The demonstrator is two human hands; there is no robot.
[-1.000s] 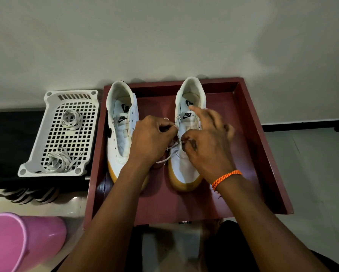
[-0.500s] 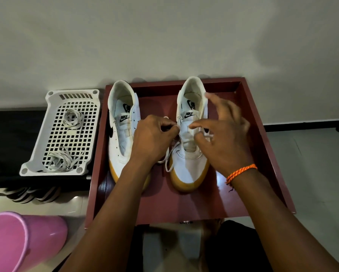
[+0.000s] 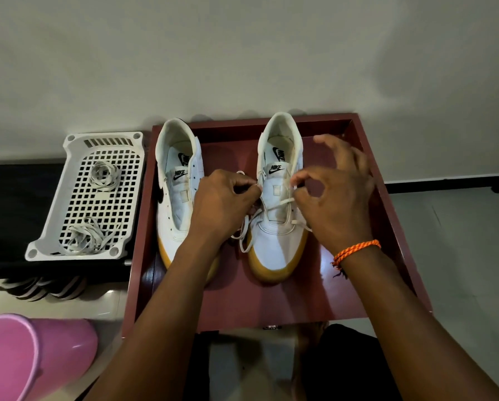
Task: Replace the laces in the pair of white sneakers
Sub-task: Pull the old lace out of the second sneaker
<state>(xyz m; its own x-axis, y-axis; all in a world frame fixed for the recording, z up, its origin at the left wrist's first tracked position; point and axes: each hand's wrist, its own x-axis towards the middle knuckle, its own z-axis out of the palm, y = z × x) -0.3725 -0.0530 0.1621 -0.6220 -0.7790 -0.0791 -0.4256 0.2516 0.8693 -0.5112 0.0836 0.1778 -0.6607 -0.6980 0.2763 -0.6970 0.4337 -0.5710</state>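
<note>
Two white sneakers with tan soles stand toes toward me in a dark red tray (image 3: 300,302). The left sneaker (image 3: 176,204) has no lace. The right sneaker (image 3: 277,227) carries a white lace (image 3: 280,202) through its lower eyelets, with loose loops hanging off its left side. My left hand (image 3: 222,204) is curled at the shoe's left edge and grips a lace end. My right hand (image 3: 333,198) pinches the other lace end between thumb and forefinger at the shoe's right eyelets, its remaining fingers spread.
A white perforated basket (image 3: 69,198) left of the tray holds two bundles of white laces (image 3: 103,175). A pink bucket (image 3: 31,354) lies at the lower left. A wall rises right behind the tray. Tiled floor lies to the right.
My right hand has lifted off the tongue and moved right, and now pinches the lace end at the right eyelets. My left hand has stayed at the shoe's left edge.
</note>
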